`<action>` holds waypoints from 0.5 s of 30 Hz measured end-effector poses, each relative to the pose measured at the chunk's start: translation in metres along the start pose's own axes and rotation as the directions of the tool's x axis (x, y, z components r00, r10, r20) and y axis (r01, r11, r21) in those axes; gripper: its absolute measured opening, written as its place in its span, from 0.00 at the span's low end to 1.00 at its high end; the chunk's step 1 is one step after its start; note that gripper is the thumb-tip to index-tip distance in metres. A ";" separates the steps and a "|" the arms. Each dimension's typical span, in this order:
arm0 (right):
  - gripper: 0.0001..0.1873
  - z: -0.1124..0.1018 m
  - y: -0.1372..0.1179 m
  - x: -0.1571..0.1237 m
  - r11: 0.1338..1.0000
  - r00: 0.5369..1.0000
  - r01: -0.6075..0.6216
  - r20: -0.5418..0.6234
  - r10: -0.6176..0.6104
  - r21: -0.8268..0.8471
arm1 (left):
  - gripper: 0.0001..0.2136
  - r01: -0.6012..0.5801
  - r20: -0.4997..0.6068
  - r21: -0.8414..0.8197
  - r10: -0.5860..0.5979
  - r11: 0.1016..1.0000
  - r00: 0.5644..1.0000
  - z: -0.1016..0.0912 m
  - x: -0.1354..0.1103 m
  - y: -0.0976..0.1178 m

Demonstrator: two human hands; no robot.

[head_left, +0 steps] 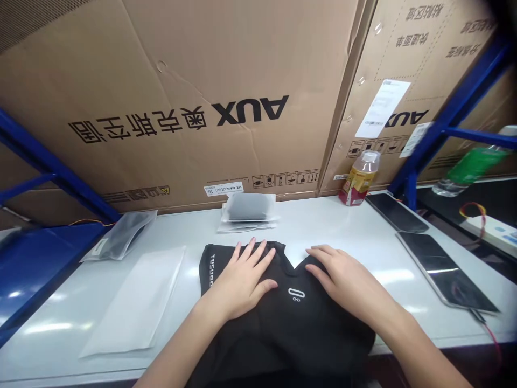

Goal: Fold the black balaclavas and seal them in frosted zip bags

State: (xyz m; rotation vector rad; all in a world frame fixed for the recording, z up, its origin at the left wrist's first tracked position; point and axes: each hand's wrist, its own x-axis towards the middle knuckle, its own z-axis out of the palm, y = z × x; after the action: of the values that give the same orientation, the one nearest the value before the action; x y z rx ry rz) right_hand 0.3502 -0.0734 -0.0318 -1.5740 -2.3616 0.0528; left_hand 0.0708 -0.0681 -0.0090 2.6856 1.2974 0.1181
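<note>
A black garment (291, 318) with a small white logo and white lettering down one edge lies on the white table (323, 226), hanging over the near edge. My left hand (242, 277) rests flat on its upper left part, fingers spread. My right hand (343, 277) lies flat on its upper right part, fingers stretched toward the collar notch. Neither hand holds anything.
An empty clear plastic bag (137, 299) lies left of the garment, a bagged dark item (121, 234) beyond it. Stacked bagged items (247, 211) sit behind. A bottle (359, 179) and two phones (396, 212) (444, 269) are at the right. Large cardboard boxes (181, 102) back the table.
</note>
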 end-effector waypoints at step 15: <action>0.17 0.016 -0.065 0.189 0.894 0.925 0.369 0.006 -0.380 -0.253 | 0.34 0.014 -0.076 -0.003 -0.014 1.000 0.997 0.031 -0.070 0.043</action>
State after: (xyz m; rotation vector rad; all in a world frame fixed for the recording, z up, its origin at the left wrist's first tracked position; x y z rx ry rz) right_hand 0.2207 0.0747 0.0084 -1.1662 -2.6760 -0.3743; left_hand 0.0648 -0.1531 -0.0317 2.6941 1.3364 0.2214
